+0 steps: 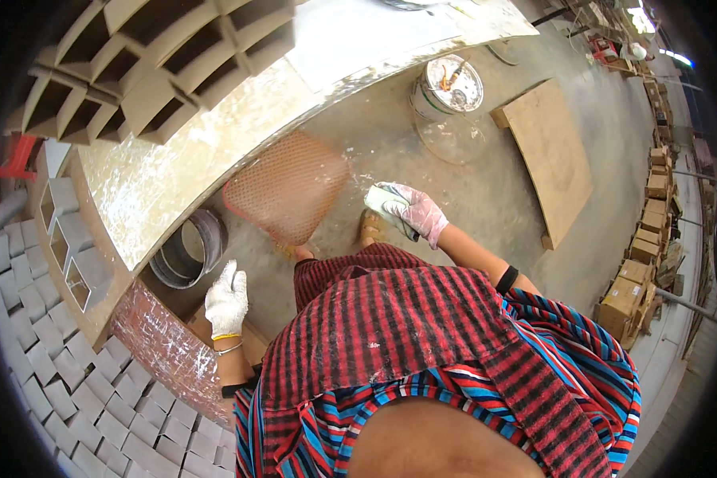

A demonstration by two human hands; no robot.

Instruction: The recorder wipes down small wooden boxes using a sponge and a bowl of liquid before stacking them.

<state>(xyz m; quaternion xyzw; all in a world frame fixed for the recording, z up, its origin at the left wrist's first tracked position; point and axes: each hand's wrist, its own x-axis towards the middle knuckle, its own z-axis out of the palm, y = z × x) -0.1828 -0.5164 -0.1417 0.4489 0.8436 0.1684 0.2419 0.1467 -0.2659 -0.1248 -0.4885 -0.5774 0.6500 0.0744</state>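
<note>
Pale cloth (389, 204), right hand (422, 213) clasping, left hand (226, 303) extended

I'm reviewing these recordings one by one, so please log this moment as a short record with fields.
Left hand: gloved in white, fingers extended, no held object visible
Right hand: gloved, stained, gripping a pale pad, material unclear
Clothing: red-and-black checked apron
Worktable: scuffed, pale, curved by the lens
Upper left: open brown cardboard boxes
Lower left: stacked pale grey boxes
Ahead: white bucket
Right: flat brown board; cardboard cartons beyond
</note>
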